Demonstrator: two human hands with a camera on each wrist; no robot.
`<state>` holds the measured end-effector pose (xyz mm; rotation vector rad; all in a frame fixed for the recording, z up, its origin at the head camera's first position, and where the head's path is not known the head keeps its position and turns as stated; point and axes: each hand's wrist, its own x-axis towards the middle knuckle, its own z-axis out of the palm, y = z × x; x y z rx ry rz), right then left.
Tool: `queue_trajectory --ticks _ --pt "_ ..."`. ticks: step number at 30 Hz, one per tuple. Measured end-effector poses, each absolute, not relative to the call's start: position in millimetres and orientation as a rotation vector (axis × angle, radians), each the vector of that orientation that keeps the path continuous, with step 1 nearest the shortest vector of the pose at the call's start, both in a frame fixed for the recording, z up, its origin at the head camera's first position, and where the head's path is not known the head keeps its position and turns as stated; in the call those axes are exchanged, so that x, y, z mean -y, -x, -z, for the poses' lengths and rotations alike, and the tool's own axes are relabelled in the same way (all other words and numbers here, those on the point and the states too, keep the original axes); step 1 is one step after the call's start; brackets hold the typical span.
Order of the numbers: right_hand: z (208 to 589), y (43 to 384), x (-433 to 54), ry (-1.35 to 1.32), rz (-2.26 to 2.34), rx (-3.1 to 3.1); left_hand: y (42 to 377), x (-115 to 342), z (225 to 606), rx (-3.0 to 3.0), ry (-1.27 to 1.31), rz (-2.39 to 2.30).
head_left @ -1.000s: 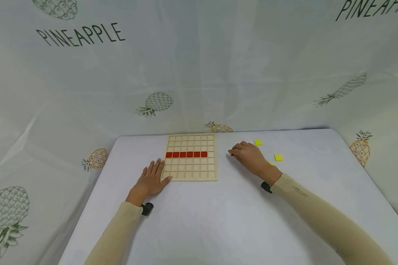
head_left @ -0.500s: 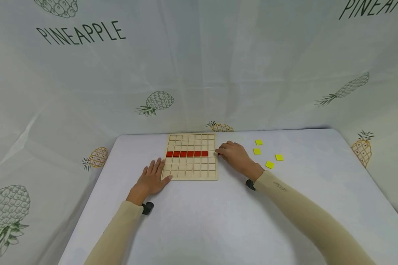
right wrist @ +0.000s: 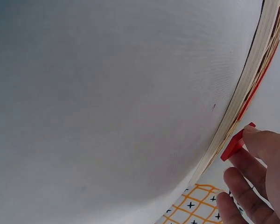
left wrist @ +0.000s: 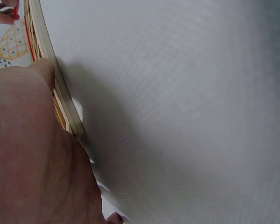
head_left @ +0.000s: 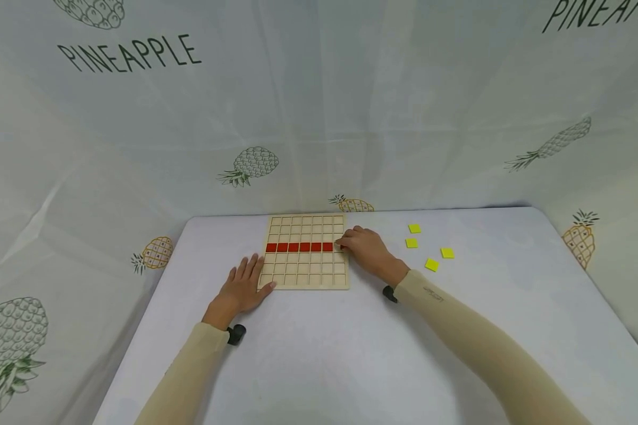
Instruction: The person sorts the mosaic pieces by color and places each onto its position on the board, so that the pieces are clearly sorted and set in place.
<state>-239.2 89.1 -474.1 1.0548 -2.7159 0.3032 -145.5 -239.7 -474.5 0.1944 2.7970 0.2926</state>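
Observation:
A pale wooden grid board [head_left: 308,279] lies near the table's far edge. Across its middle runs a row of red square tiles [head_left: 299,247]. My left hand [head_left: 240,290] rests spread along the board's near left corner, its thumb at the front edge. Over the right end of the red row, my right hand [head_left: 369,249] pinches one more red tile [right wrist: 234,145] between thumb and fingertips. In the right wrist view that tile is tilted and just above the board; in the head view the fingers mostly cover it.
Several yellow square tiles [head_left: 432,264] lie loose on the white table [head_left: 319,360], right of the board. A pineapple-print sheet [head_left: 430,118] hangs close behind the table and at both sides.
My right hand has moved left with the red tile, from the table beside the board to the right end of the red row. The left hand stays in place.

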Motion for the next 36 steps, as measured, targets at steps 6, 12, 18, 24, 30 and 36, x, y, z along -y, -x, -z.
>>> queue_trajectory --ticks 6,12,18,24,30,36 --pt "473 242 -83 -1.06 -0.302 2.734 146 242 479 -2.799 -0.201 -0.281" --pt "472 245 -78 -1.076 -0.287 2.757 148 243 482 -2.798 -0.204 -0.3" --pt "473 250 -73 -1.078 -0.257 2.789 149 246 489 -2.823 -0.223 -0.266" --pt "471 252 -71 -1.084 -0.274 2.819 149 245 485 -2.808 -0.213 -0.284" --pt "471 253 -68 -1.077 -0.295 2.829 152 248 494 -2.827 -0.219 -0.256" --pt "472 253 -69 -1.032 -0.356 2.848 149 243 483 -2.807 -0.201 -0.258"
